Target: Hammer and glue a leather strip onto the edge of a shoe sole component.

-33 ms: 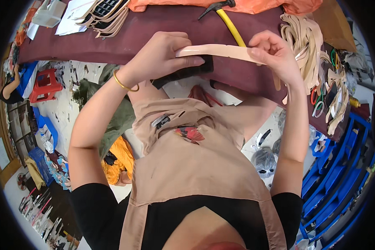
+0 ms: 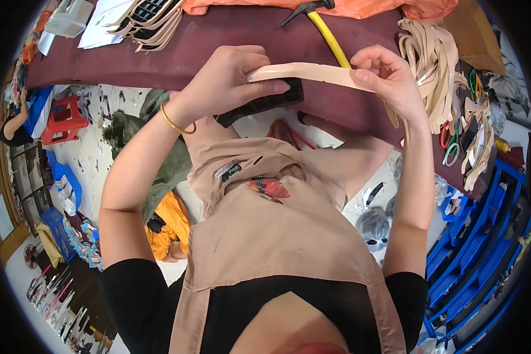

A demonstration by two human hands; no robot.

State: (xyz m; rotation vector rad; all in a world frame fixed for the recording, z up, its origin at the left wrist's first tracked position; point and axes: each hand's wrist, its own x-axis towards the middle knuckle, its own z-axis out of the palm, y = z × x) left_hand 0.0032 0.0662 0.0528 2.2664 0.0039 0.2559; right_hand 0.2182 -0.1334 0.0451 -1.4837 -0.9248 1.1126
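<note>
A glossy beige strip (image 2: 312,72) stretches between my two hands above the table's near edge. My left hand (image 2: 235,79) is closed on the strip's left end, with the thumb lying along a black panel (image 2: 259,105) just below it. How the strip meets the panel is hidden by that hand. My right hand (image 2: 386,79) pinches the strip between thumb and finger, and a tail of it hangs down below the palm. Beyond the strip lies a hammer (image 2: 327,38) with a yellow handle and a dark head.
The table has a dark red cover (image 2: 218,35). A pile of beige strips (image 2: 430,71) lies at its right, near scissors (image 2: 451,144). Black grid pieces with beige edging (image 2: 150,23) are stacked at the far left. Blue racks (image 2: 478,236) stand right, a red stool (image 2: 65,121) left.
The black panel has tilted, so its near edge and more of its surface show. Both hands keep nearly the same place and grip.
</note>
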